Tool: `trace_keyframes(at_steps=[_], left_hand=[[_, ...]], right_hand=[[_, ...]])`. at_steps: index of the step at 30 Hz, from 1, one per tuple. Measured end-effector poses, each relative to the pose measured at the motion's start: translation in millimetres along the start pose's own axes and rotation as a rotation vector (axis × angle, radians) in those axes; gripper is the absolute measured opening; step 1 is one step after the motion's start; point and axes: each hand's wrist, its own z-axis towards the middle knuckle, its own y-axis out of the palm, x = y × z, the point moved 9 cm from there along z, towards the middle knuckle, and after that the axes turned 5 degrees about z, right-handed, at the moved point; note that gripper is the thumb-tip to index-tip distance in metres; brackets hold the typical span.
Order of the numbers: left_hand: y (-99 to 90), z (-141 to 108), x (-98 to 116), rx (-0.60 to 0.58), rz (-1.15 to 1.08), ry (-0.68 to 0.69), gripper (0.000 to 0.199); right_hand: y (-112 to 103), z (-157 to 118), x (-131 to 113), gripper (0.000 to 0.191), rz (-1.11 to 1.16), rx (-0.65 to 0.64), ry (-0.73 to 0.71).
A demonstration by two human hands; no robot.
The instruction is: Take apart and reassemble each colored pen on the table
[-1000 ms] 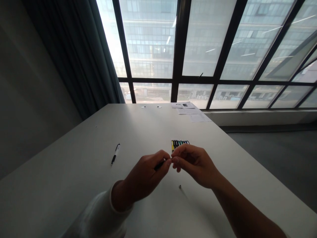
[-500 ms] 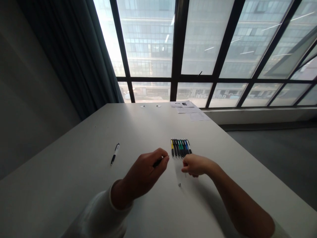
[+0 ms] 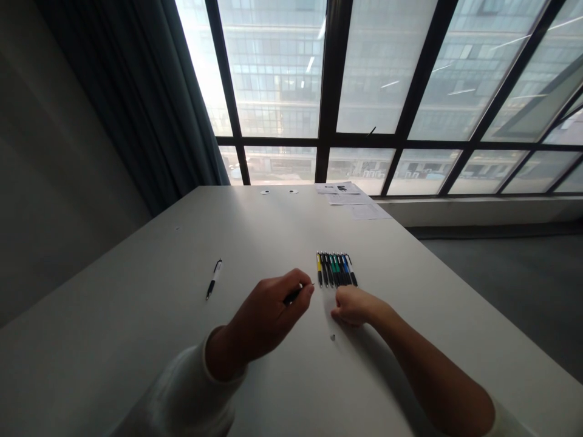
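Hand states first: what is being held?

— A slim dark pen (image 3: pixel 292 296) is gripped in the left hand (image 3: pixel 262 321), which is closed around the barrel. A fine tip is left showing past the fingers.

And the right hand (image 3: pixel 355 306)?

— It is held low with the fingers curled shut. Nothing can be made out in it, though anything small would be hidden.

Where is the nearest group of things, and how is it laid out?

— A row of pens (image 3: pixel 336 270) is set on the white table (image 3: pixel 113 303), the pens side by side, their long axes running away from the person. It lies ahead of the right hand, which is the nearer, just below the row's lower ends. The held pen is angled across toward that row, its tip pointed right and slightly up.

What is counted?

— Two hands and one held pen are seen. About eight pens are counted in the row, though the exact number is hard to confirm. One lone black-and-white pen (image 3: pixel 214 279) is left off to the left, and one small grey item (image 3: pixel 332 337) lies below the right hand.
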Motion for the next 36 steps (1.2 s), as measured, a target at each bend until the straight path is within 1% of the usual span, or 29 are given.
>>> trace_keyframes(at_steps=[10, 17, 23, 25, 27, 28, 30, 32, 33, 34, 36], left_hand=[[-0.2, 0, 2, 0.0, 0.031, -0.003, 0.022], [0.3, 0, 1, -0.012, 0.008, -0.006, 0.021], [1.1, 0, 1, -0.019, 0.004, -0.014, 0.02], [1.4, 1, 1, -0.021, 0.001, -0.015, 0.02], [1.4, 1, 1, -0.021, -0.009, -0.018, 0.02], [1.4, 1, 0, -0.021, -0.017, -0.024, 0.02], [2.2, 0, 0, -0.027, -0.042, -0.039, 0.02], [4.1, 0, -1, -0.04, -0.082, -0.053, 0.021], [5.6, -1, -1, -0.049, -0.107, -0.061, 0.021], [7.0, -1, -2, -0.059, -0.134, -0.07, 0.022], [9.6, -1, -4, -0.076, -0.185, -0.097, 0.022]], right_hand=[[0, 3, 0, 0.024, -0.038, 0.029, -0.038], [-3, -1, -3, 0.024, -0.043, 0.036, -0.031], [-2, 1, -2, 0.025, -0.023, 0.053, -0.041], [-5, 0, -3, 0.024, -0.01, 0.07, -0.051], [-13, -6, -8, 0.025, 0.003, 0.093, -0.073], [-20, -11, -13, 0.026, 0.027, 0.113, -0.107], [-35, -28, -31, 0.028, 0.181, 0.161, -0.259], [-55, -54, -56, 0.028, 0.565, 0.196, -0.545], [-64, -67, -64, 0.028, 0.748, 0.203, -0.659], [-71, -78, -69, 0.027, 0.898, 0.206, -0.746], [-77, -91, -74, 0.026, 1.072, 0.207, -0.833]])
